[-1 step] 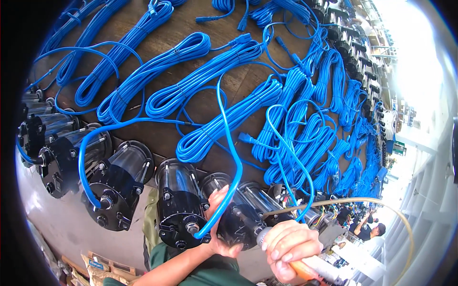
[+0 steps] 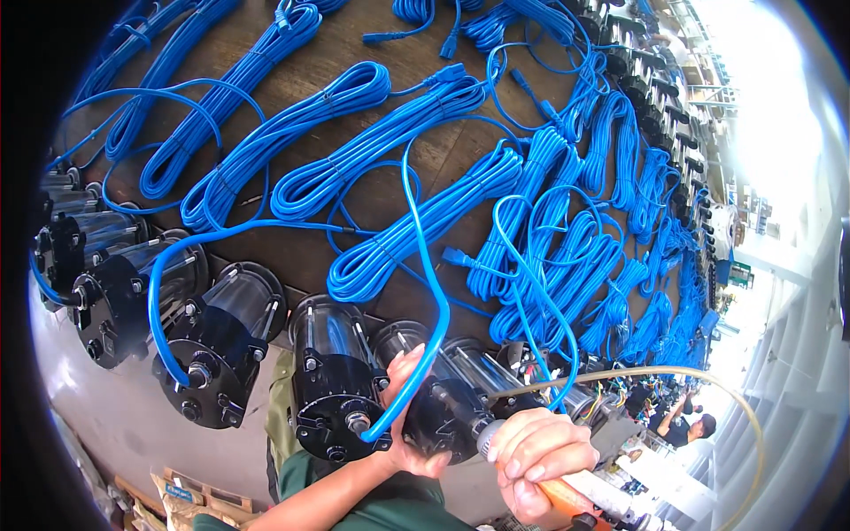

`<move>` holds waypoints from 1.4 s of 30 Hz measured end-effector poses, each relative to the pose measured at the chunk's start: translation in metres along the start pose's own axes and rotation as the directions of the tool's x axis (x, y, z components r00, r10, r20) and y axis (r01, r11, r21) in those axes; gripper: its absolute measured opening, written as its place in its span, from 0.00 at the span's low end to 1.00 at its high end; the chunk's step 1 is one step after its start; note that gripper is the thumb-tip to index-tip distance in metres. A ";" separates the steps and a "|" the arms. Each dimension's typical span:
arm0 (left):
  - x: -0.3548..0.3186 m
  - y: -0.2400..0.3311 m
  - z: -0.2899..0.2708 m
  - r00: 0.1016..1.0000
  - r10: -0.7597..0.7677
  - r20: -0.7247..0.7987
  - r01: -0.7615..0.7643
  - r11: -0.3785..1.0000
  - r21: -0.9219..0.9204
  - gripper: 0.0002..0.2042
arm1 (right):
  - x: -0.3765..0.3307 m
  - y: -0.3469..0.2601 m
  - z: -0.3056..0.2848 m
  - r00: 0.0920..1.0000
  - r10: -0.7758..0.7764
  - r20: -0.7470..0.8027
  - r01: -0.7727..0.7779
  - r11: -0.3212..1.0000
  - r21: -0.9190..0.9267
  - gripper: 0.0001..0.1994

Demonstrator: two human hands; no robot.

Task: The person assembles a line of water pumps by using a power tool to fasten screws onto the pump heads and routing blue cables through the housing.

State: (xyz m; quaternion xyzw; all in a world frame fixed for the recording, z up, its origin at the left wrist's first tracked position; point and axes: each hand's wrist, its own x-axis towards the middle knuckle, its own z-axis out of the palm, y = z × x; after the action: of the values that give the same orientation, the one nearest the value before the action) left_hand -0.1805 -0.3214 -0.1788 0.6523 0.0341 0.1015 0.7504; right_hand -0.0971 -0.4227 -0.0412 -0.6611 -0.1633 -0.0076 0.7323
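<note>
My left hand [image 2: 407, 453] is closed around a black-capped cylinder unit [image 2: 447, 423], its thumb and palm at the near side and its fingers on the far side. In my right hand [image 2: 542, 451] is an orange and grey power driver [image 2: 564, 497]. The driver's grey nose points at the black cap and meets it near its right side; the exact contact is hard to make out. Next to my left hand stands another unit [image 2: 341, 411] with a clear cylinder and black end cap. A blue cable [image 2: 440, 305] runs from its gland and passes in front of my left fingers.
Bundled blue cables [image 2: 425, 221] cover much of the brown table [image 2: 381, 190]. More capped cylinders [image 2: 212, 354] line its near edge at left, and others the far right edge. A thin yellowish hose [image 2: 682, 372] arcs at right. Two people [image 2: 686, 429] are in the background.
</note>
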 end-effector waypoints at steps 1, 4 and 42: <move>0.000 0.000 -0.001 1.000 0.002 0.008 -0.002 1.000 -0.002 0.49 | 0.002 -0.002 0.000 0.999 -0.006 0.033 0.007 1.000 -0.030 0.07; 0.002 0.002 -0.001 1.000 0.007 0.027 -0.007 1.000 -0.004 0.48 | 0.005 -0.013 0.009 0.999 0.036 0.026 -0.033 0.993 -0.114 0.07; -0.016 0.008 -0.013 0.997 0.011 0.072 -0.021 0.990 0.140 0.40 | -0.014 -0.021 0.036 0.990 0.004 -0.140 0.002 0.999 0.037 0.15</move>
State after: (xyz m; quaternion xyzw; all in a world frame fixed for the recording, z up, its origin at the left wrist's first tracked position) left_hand -0.1991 -0.3109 -0.1743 0.7070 0.0092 0.0816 0.7024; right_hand -0.1232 -0.3936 -0.0218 -0.6453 -0.1113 -0.0505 0.7541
